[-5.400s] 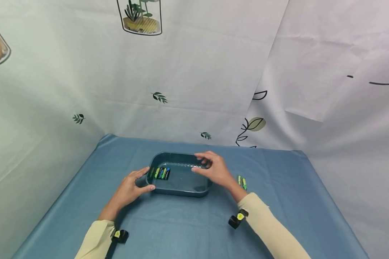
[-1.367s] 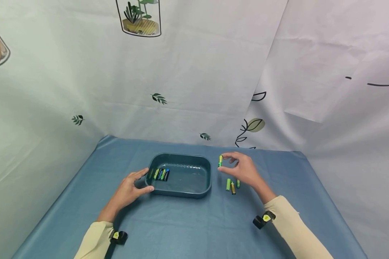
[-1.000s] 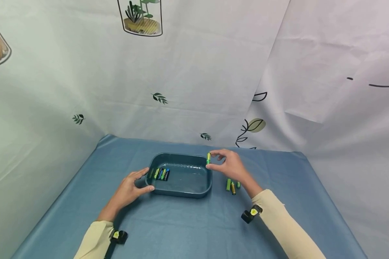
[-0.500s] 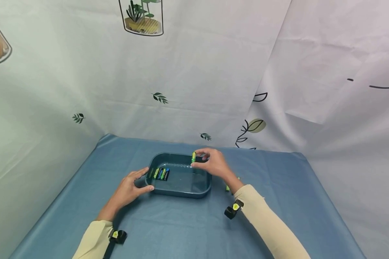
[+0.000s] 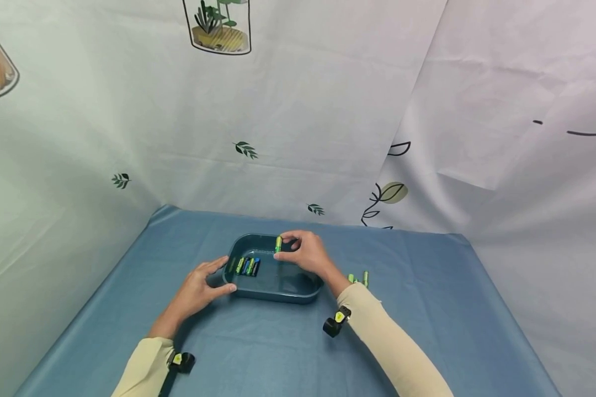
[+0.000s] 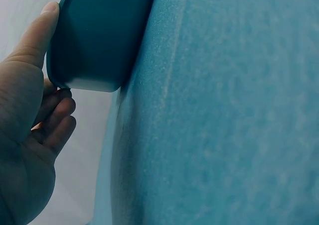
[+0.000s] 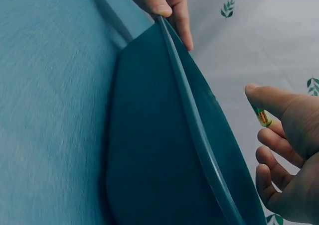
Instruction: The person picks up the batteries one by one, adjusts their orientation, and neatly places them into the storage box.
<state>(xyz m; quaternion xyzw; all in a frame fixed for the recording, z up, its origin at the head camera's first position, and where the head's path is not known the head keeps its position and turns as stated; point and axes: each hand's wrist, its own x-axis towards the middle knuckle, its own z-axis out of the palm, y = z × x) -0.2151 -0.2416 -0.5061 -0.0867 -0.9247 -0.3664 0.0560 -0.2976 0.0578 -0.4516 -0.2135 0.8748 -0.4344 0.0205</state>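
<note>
A dark teal rectangular tray (image 5: 273, 296) sits on the table. My left hand (image 5: 196, 290) rests at its left end, thumb on the near rim and index fingertip by the left side, the fingers spread. In the left wrist view, the thumb (image 6: 40, 36) lies along the rim. Over the tray, my right hand (image 5: 308, 255) pinches a green-and-yellow battery (image 5: 278, 245) upright between thumb and fingers. The right wrist view shows the battery (image 7: 261, 116) partly hidden by the thumb. A row of several batteries (image 5: 248, 267), green and dark blue, lies inside the tray's left end.
More green batteries (image 5: 365, 278) lie on the blue cloth (image 5: 417, 292) to the right of the tray, partly hidden by my right wrist. A patterned white fabric wall (image 5: 288, 138) rises behind the table and along both sides.
My right hand, empty over the tray at first, picked up a battery from the right and has carried it leftward over the tray. The left hand has stayed on the tray.
</note>
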